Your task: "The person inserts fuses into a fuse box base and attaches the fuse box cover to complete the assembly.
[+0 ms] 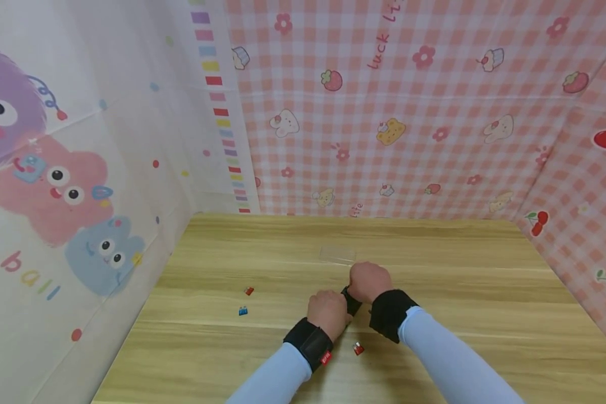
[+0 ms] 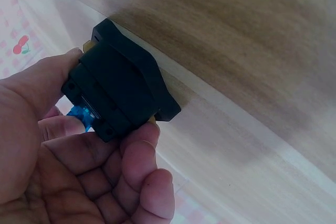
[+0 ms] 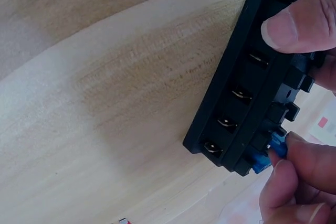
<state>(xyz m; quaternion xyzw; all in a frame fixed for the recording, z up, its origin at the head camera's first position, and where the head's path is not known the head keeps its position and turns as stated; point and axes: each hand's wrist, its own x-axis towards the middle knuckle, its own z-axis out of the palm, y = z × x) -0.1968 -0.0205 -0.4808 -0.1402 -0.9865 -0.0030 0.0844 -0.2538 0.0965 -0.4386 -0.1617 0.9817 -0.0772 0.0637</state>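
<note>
In the left wrist view, my left hand (image 2: 100, 166) grips a black fuse block (image 2: 118, 85) between thumb and fingers. Its thumb lies across the terminal side in the right wrist view, where a row of metal terminals shows. At the block's far end, the right hand (image 3: 299, 187) pinches a blue blade fuse (image 3: 260, 162) at one of the slots; fingertips cover part of the fuse. From the head, the left hand (image 1: 328, 311) is nearer and the right hand (image 1: 370, 282) farther along the block, which they mostly hide.
Left of the hands lie a small red fuse (image 1: 249, 290) and a blue fuse (image 1: 243, 310) on the wooden table (image 1: 207, 359). Another red fuse (image 1: 358, 348) lies in front of the hands. Behind them rests a clear plastic cover (image 1: 337, 255). Patterned cloth walls (image 1: 414, 101) enclose the table.
</note>
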